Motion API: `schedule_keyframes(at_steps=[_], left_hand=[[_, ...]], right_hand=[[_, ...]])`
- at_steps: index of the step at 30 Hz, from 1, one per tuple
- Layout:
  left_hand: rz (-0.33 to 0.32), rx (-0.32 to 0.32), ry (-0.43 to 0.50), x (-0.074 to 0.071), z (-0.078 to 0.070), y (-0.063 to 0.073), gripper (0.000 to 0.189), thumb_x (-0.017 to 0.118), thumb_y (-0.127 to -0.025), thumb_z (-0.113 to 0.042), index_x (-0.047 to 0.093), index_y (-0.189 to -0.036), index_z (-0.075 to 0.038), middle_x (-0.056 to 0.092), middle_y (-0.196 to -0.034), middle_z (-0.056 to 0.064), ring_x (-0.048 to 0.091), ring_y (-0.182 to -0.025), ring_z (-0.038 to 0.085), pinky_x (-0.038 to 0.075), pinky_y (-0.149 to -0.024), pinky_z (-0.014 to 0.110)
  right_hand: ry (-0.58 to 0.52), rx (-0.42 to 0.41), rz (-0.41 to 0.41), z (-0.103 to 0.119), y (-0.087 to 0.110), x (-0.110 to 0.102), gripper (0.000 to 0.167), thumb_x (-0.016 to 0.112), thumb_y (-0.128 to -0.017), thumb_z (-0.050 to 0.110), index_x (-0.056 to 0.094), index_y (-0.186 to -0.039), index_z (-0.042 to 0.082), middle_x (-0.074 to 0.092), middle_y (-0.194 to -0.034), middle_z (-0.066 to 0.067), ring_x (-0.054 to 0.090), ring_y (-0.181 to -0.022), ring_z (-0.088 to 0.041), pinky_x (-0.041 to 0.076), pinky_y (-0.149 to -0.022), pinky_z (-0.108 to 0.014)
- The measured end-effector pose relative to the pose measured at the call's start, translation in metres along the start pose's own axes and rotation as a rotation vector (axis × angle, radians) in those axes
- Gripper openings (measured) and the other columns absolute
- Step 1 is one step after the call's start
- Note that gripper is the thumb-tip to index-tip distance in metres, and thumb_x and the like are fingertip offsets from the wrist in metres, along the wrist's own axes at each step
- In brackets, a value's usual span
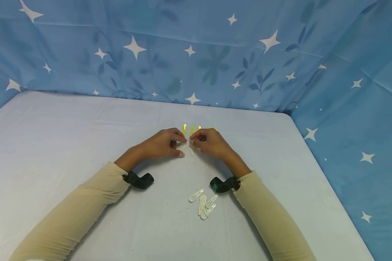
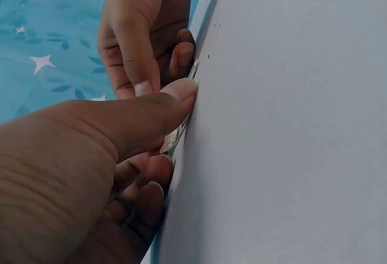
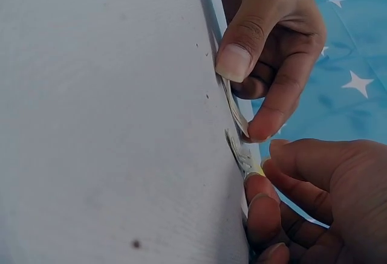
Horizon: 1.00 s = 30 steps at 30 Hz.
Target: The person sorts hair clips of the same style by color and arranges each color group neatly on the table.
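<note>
My left hand (image 1: 166, 143) holds a slim white snap hair clip (image 3: 236, 110) between thumb and index finger, the thumb at its near end and the index finger at its far end. Right beside it, my right hand (image 1: 212, 143) has its curled fingers on the far end of another white hair clip (image 1: 191, 148), whose near end points towards me. Both clips lie low over the white tabletop, side by side. Just beyond the hands, yellow hair clips (image 1: 184, 129) stand in a row, partly hidden by the right hand.
A loose pile of several white hair clips (image 1: 203, 206) lies nearer to me on the white-covered table (image 1: 117, 232), by the right forearm. Blue cloth (image 1: 170, 72) with white stars hangs behind the table and along its right side. Each wrist wears a black camera mount (image 1: 143, 181).
</note>
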<state>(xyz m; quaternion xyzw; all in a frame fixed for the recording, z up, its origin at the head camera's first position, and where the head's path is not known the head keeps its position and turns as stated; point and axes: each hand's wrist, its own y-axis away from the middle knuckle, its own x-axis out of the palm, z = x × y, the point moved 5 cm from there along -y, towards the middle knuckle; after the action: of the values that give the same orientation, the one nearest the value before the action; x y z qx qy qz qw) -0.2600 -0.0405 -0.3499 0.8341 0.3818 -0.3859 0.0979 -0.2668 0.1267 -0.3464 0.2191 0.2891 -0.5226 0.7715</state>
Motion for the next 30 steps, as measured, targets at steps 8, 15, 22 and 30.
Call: schedule_keyframes(at_steps=[8,15,22,30], left_hand=[[-0.028,-0.028,0.042,0.000,0.003,0.001,0.040,0.079,-0.082,-0.013,0.068,-0.117,0.001,0.058,-0.115,0.009,0.056,-0.079,0.015,0.046,-0.075,0.033],[-0.042,-0.047,0.058,0.000,0.006,0.001,0.039,0.079,-0.082,-0.014,0.070,-0.117,-0.001,0.059,-0.115,0.008,0.056,-0.080,0.015,0.046,-0.075,0.033],[-0.044,-0.046,0.065,0.000,0.006,0.001,0.038,0.079,-0.082,-0.014,0.070,-0.116,-0.001,0.059,-0.113,0.008,0.056,-0.080,0.016,0.046,-0.075,0.033],[-0.055,-0.050,0.063,0.001,0.008,0.001,0.039,0.080,-0.081,-0.016,0.070,-0.116,-0.001,0.058,-0.114,0.008,0.056,-0.080,0.015,0.047,-0.075,0.033]], right_hand=[[-0.039,-0.031,-0.010,0.002,0.000,-0.005,0.021,0.059,-0.096,0.015,0.070,-0.112,0.006,0.066,-0.086,-0.008,0.060,-0.062,-0.020,0.045,-0.057,-0.030],[-0.158,-0.084,-0.073,0.005,0.008,-0.021,0.021,0.061,-0.096,0.014,0.070,-0.111,0.002,0.068,-0.094,-0.012,0.064,-0.073,-0.026,0.048,-0.064,-0.035],[-0.153,-0.142,0.000,0.012,0.017,-0.020,0.021,0.063,-0.095,0.012,0.070,-0.110,-0.001,0.068,-0.094,-0.015,0.064,-0.075,-0.029,0.047,-0.066,-0.034],[-0.155,-0.178,0.095,0.021,0.037,-0.010,0.020,0.065,-0.094,0.011,0.072,-0.109,0.002,0.069,-0.095,-0.005,0.065,-0.078,-0.024,0.050,-0.069,-0.034]])
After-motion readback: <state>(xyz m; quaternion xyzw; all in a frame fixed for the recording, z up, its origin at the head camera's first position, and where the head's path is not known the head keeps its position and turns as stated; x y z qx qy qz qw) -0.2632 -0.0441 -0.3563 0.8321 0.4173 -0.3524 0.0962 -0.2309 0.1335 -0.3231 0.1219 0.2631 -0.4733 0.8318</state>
